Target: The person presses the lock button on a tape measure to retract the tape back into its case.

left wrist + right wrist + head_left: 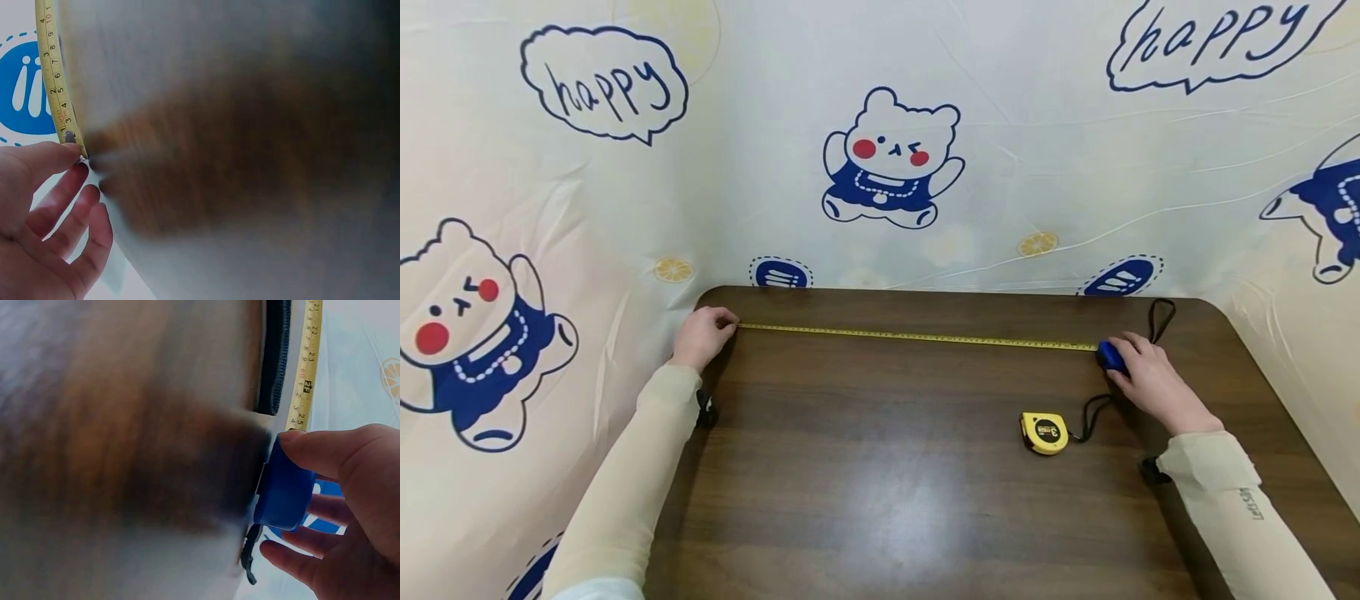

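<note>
At four o'clock in the head view, nearest you: a yellow tape measure (1045,433). At three, your right hand (1153,385) grips the blue tape measure (1109,357); at nine, your left hand (702,336) pinches its strip (917,337), which could recoil if your pinch slips.

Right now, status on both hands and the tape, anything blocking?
Left hand pinches end of measuring strip. Right hand grips blue case. Strip drawn out between them, nothing seen across it; yellow tape measure lies clear of it.

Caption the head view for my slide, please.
Left hand pinches an extended yellow tape; right hand holds its blue case.
</note>
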The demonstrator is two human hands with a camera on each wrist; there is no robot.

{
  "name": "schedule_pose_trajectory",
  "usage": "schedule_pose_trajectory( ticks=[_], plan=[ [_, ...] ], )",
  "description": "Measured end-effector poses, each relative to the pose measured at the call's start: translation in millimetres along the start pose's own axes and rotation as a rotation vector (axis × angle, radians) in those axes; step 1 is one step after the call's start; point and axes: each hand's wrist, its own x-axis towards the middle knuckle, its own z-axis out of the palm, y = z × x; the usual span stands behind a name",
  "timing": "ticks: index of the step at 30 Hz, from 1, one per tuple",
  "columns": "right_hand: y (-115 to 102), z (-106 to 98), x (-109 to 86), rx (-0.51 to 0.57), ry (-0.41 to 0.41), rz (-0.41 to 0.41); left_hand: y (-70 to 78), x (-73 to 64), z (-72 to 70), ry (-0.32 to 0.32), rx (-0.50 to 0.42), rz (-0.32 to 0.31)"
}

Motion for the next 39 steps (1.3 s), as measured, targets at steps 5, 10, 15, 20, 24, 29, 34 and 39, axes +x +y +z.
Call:
schedule_pose_trajectory(
  ticks=[5, 10, 15, 20, 24, 29, 34, 39],
  plan=[
    [2.7, 2.3, -3.0, 0.024, 0.021, -0.047, -1.6, -4.6, -0.1, 0.017, 0.009, 0.005],
    [5.0, 2.5, -6.4, 0.066, 0.04, -0.101, 0.9, -10.3, -1.6, 0.01, 0.018, 0.01],
    [6.7, 0.9, -8.4, 0.08, 0.047, -0.13, 2.0, -14.5, -4.5, -0.005, 0.033, 0.007],
    [6.3, -2.6, -10.4, 0.064, 0.087, -0.162, 1.9, -16.0, -8.7, -0.011, 0.054, 0.027],
    [5.7, -6.1, -11.5, 0.057, 0.117, -0.189, 2.2, -17.2, -11.2, -0.006, 0.069, 0.047],
    [7.5, -10.1, -14.1, 0.038, 0.148, -0.222, 4.3, -22.1, -15.0, 0.018, 0.072, 0.085],
    [9.8, -15.4, -19.4, 0.021, 0.138, -0.227, 7.2, -26.6, -18.3, 0.01, 0.057, 0.126],
    [10.9, -21.6, -23.2, 0.027, 0.148, -0.221, 9.8, -29.0, -23.3, -0.001, 0.053, 0.15]
  ],
)
